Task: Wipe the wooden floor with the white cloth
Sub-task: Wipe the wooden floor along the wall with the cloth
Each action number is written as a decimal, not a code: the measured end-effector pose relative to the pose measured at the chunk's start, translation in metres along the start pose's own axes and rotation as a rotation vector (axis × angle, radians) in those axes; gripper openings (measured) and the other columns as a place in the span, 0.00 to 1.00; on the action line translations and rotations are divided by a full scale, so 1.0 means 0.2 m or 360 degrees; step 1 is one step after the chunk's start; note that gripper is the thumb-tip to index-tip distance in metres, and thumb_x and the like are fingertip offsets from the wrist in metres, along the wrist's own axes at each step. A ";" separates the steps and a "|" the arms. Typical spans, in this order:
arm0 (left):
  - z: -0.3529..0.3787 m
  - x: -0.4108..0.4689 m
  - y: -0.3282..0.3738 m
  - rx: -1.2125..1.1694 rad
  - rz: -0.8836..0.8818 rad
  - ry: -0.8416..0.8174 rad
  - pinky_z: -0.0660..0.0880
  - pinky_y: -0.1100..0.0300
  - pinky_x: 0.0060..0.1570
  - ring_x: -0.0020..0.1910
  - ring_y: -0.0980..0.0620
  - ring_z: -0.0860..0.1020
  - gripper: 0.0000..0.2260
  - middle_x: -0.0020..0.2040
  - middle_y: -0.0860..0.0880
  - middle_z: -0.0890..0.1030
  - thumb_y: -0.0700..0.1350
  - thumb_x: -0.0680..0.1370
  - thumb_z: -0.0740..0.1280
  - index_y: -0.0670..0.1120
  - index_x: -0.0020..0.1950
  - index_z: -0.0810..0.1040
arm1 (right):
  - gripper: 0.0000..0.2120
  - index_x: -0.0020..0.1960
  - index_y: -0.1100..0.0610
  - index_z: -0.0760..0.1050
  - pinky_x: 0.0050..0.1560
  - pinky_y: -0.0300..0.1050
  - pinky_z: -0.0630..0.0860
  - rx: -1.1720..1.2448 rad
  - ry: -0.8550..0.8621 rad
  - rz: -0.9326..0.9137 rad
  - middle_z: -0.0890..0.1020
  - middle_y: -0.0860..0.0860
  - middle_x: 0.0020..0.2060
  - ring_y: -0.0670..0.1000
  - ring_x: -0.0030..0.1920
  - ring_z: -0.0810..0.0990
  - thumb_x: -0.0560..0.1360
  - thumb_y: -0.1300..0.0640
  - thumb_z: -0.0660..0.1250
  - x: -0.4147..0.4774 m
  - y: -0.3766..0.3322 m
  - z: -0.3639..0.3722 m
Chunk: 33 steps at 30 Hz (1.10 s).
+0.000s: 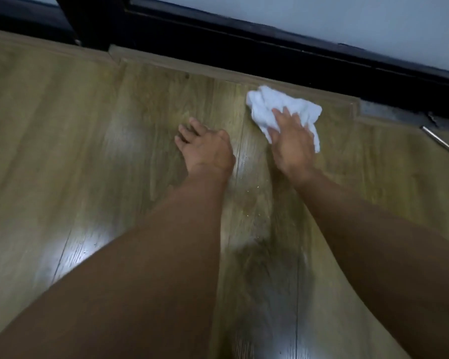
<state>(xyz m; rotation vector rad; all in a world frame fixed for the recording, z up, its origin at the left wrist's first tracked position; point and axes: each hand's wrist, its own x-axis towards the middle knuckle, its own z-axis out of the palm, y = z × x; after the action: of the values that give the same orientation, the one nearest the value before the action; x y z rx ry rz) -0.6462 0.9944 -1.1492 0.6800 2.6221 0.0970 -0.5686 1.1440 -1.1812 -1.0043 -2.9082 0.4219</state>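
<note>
on glossy wooden floor (pixel 62 156) — right hand (pixel 293 143) presses crumpled white cloth (pixel 272 104)

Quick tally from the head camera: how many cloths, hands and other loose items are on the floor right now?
Cloths: 1, the white cloth under the right hand
Hands: 2, the left hand resting on the wooden floor
Metal rods: 1, the metal rod at the right edge
Total: 4

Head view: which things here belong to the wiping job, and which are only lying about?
Belong to the job:
white cloth, under the right hand, which presses it
wooden floor
left hand, resting on the floor

Only lying about:
thin metal rod at the right edge
black frame along the wall
</note>
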 end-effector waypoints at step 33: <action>0.13 -0.09 0.22 0.0095 0.0528 0.0152 0.57 0.39 0.70 0.70 0.40 0.62 0.15 0.69 0.43 0.67 0.45 0.80 0.57 0.48 0.65 0.72 | 0.22 0.75 0.52 0.62 0.75 0.53 0.54 0.0154 0.0092 0.0337 0.64 0.52 0.75 0.54 0.76 0.58 0.81 0.51 0.57 -0.21 0.81 -0.24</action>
<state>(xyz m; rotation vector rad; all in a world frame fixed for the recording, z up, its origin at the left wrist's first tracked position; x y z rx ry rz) -0.6012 1.0243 -1.1581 1.1534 2.5853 0.1527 -0.4328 1.2516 -1.1754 -1.2913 -2.7116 0.5274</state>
